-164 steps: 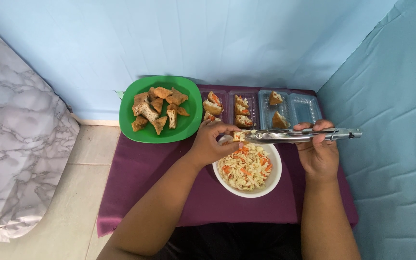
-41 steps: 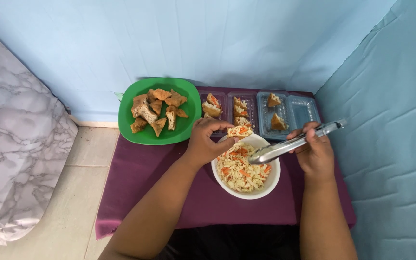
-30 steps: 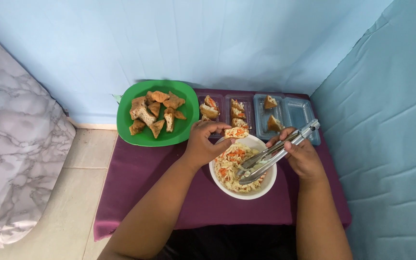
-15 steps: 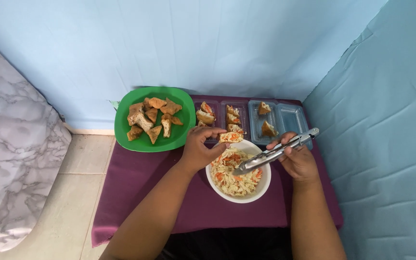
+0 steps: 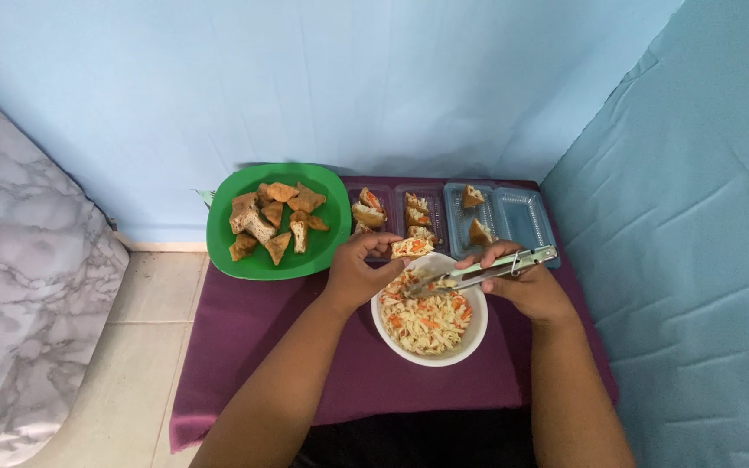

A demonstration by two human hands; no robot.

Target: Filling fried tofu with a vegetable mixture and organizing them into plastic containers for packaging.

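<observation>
My left hand (image 5: 359, 270) holds a filled piece of fried tofu (image 5: 412, 248) just above the far rim of a white bowl (image 5: 475, 336) of shredded cabbage and carrot. My right hand (image 5: 526, 286) grips metal tongs (image 5: 489, 269), whose tips carry a pinch of the shredded mix close to the tofu piece. A green plate (image 5: 224, 256) with several fried tofu pieces lies to the left. Behind the bowl a clear plastic tray (image 5: 524, 217) holds several filled pieces in its compartments.
Everything rests on a small table under a purple cloth (image 5: 244, 347). A light blue wall (image 5: 322, 87) stands behind, a blue fabric surface (image 5: 695, 243) to the right. At left lie a tiled floor (image 5: 132, 347) and a grey marbled cover (image 5: 19, 286).
The tongs dipped into the bowl, then rose with shredded mix toward the tofu piece in my left hand. My view drifted slightly rightward.
</observation>
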